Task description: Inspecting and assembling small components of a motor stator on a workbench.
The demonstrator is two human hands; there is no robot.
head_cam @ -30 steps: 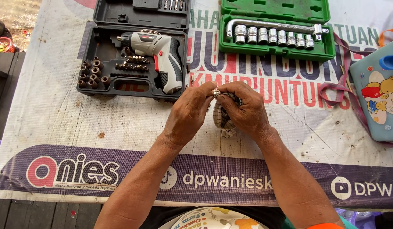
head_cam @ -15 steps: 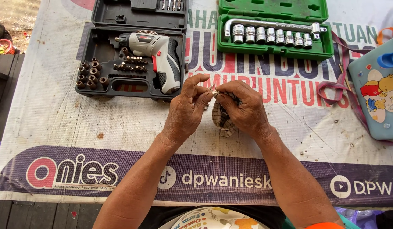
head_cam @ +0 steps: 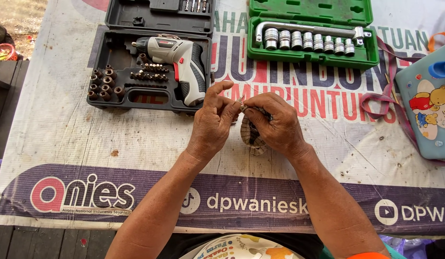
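A printed banner (head_cam: pixel 88 144) covers the table. At its far edge an open black case (head_cam: pixel 112 98) holds a white and grey cordless screwdriver (head_cam: pixel 181 62) beside rows of bits (head_cam: pixel 149 72). To the right an open green case (head_cam: pixel 364 60) holds a row of sockets (head_cam: pixel 308 41) under a bent handle. A pale blue bag (head_cam: pixel 426 124) with cartoon bears lies at the right edge
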